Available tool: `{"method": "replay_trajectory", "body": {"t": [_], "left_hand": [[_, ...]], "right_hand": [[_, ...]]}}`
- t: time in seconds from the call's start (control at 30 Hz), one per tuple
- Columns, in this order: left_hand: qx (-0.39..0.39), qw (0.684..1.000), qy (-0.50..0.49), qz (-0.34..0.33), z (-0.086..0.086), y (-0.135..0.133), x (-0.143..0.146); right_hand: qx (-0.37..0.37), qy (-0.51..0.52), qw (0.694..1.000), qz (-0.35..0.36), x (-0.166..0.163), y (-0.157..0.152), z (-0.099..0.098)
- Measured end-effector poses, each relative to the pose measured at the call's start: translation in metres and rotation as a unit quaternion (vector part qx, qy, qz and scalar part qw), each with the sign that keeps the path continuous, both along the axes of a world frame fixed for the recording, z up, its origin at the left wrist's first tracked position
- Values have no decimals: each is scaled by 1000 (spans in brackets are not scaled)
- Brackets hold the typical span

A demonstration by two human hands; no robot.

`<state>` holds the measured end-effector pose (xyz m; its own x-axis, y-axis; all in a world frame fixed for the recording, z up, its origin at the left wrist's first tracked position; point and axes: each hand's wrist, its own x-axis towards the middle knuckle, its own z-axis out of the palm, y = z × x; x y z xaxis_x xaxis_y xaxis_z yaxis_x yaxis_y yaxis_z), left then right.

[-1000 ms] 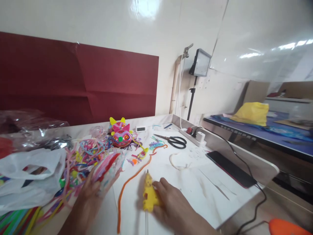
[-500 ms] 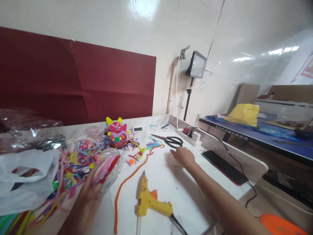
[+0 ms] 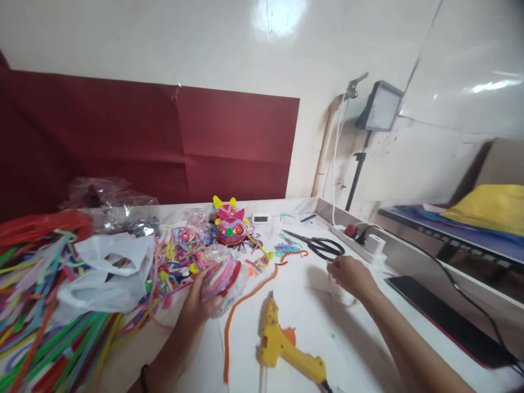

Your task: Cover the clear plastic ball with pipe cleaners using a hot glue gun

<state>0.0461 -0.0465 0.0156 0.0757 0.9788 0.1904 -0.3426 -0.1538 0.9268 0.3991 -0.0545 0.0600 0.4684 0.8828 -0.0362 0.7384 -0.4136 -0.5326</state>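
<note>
My left hand (image 3: 196,308) is closed around a clear plastic packet with pink, white and red strips (image 3: 223,279) inside, held over the table. My right hand (image 3: 355,278) has its fingers pinched together just below the handles of the black scissors (image 3: 323,248). Something pale and see-through shows faintly under it, too blurred to name. Between my hands lies a yellow hot glue gun (image 3: 273,341), nozzle pointing away. An orange pipe cleaner (image 3: 239,305) runs curved along the white surface beside it.
Colourful pipe cleaners (image 3: 53,333) and a white plastic bag (image 3: 110,297) cover the left. A bright animal-face craft piece (image 3: 230,229) stands behind loose trimmings. Along the right are a power strip (image 3: 354,240), its cable and a black phone (image 3: 446,319). A low board edges the table.
The view has turned left, so things sit further right and more pipe cleaners show. My left hand has brought the packet slightly nearer the glue gun. My right hand stays pinched near the scissors.
</note>
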Motion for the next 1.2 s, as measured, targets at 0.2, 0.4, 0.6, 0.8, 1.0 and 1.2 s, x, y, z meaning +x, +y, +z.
{"method": "replay_trajectory", "body": {"t": [0.2, 0.4, 0.6, 0.8, 1.0, 1.2], "left_hand": [[-10, 1000, 21, 4, -2, -4, 3], [0, 999, 43, 0, -10, 0, 1], [2, 998, 49, -25, -13, 1, 0], [19, 996, 67, -49, -9, -7, 1], [42, 995, 72, -51, -11, -6, 3], [19, 996, 69, -45, -7, -10, 5]], "right_hand": [[145, 329, 910, 206, -47, -36, 27], [67, 476, 801, 357, -99, -47, 45], [42, 415, 815, 401, -127, -47, 41], [144, 275, 845, 434, -138, -50, 30], [282, 142, 827, 466, -142, -51, 33], [355, 7, 800, 485, -145, -53, 30]]}}
